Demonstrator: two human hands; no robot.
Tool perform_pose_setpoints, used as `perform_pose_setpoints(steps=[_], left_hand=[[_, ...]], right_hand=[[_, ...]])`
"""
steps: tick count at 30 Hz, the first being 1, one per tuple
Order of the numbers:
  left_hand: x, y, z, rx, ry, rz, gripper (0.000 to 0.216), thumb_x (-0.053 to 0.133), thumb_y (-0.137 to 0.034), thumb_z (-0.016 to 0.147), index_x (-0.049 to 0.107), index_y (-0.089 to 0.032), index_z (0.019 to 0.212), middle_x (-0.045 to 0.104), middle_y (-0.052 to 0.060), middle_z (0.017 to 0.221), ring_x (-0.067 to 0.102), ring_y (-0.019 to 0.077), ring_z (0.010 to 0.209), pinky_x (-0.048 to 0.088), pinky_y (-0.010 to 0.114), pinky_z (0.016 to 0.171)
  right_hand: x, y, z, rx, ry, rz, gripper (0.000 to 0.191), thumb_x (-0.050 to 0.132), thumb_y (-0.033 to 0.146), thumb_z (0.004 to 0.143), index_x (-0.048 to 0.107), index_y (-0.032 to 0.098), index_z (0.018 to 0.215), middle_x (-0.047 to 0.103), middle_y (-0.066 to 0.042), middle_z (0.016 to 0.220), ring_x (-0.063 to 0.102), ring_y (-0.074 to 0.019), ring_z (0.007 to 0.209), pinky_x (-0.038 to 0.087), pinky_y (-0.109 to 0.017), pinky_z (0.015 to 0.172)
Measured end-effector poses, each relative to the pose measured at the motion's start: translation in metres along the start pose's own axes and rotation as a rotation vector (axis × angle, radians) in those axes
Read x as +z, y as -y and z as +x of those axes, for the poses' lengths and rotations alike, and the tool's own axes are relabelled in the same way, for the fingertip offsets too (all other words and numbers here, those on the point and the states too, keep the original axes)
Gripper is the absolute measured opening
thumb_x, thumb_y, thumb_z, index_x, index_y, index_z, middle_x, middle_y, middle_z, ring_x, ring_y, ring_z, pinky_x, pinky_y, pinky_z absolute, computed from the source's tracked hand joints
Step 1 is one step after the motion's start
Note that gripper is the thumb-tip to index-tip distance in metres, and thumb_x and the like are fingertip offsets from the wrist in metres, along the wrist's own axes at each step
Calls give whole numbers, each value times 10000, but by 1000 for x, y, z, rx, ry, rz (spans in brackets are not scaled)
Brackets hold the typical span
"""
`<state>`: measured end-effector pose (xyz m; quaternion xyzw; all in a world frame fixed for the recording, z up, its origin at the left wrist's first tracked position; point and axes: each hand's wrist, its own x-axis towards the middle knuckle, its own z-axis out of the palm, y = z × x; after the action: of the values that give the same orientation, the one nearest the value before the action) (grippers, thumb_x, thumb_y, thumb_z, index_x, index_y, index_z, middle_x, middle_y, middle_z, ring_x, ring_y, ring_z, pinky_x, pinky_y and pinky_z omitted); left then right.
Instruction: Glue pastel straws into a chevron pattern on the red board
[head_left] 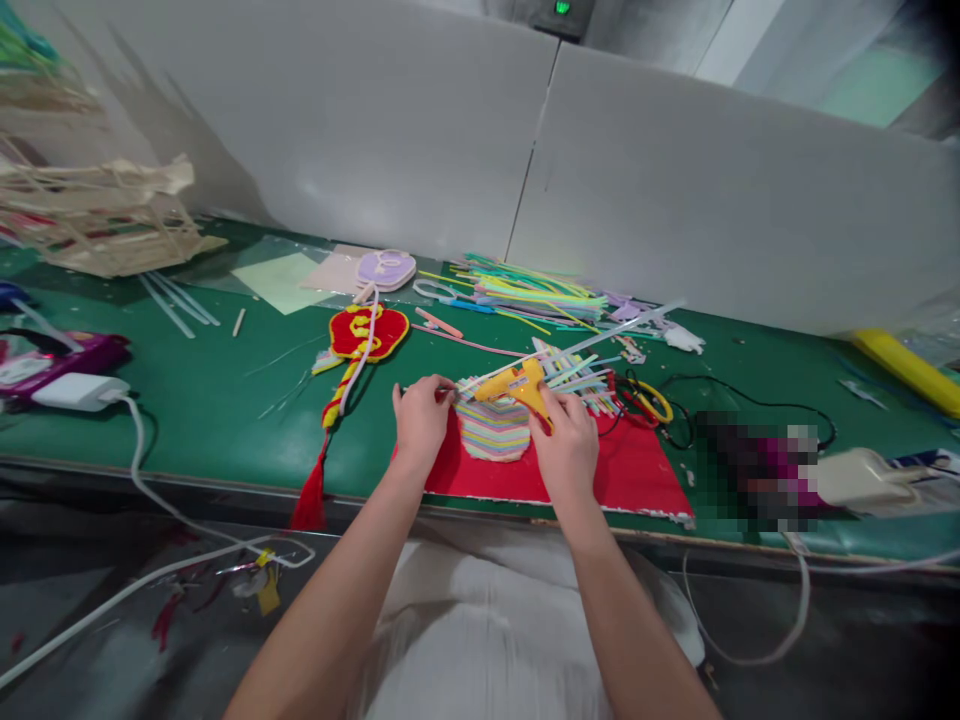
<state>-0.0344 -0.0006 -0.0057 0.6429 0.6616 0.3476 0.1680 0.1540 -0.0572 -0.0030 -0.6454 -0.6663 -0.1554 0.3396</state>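
My right hand (pixel 568 440) is wrapped round the handle of a yellow hot glue gun (pixel 517 383). The gun's nozzle points left, and a long clear glue stick (pixel 619 328) slants up to the right behind it. Beneath the nozzle lies a rounded piece covered in striped pastel strips (pixel 496 435), resting on a red board (pixel 630 460). My left hand (pixel 424 415) is closed at the upper left edge of that striped piece. Its fingertips are pinched together near the nozzle; what they hold is too small to make out.
A bundle of coloured strips (pixel 532 295) lies at the back. To the left are a red-and-yellow tasselled ornament (pixel 367 332), a purple shape (pixel 385 268) and a wooden stick frame (pixel 112 225). White power strips (pixel 82 392) and cables flank the work. Scissors with yellow-red handles (pixel 652 403) lie right.
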Motion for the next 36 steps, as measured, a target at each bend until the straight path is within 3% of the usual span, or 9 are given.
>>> perform_pose_setpoints(steps=[6,36], left_hand=[[-1,0,0,-7,15,8,113,585,-180,829,668,-256,846,740,4,893,654,227,948,192,522,1092],[-1,-1,0,-13,30,5,148,559,-186,833,671,-283,845,745,-9,936,647,220,971,187,505,1100]], right_hand=[[3,3,1,-8,-15,10,343,525,182,863,623,211,1191,623,-74,951,566,-215,894,415,-347,791],[2,3,2,16,-3,35,363,506,170,861,627,217,1200,618,-70,928,557,-212,877,413,-349,791]])
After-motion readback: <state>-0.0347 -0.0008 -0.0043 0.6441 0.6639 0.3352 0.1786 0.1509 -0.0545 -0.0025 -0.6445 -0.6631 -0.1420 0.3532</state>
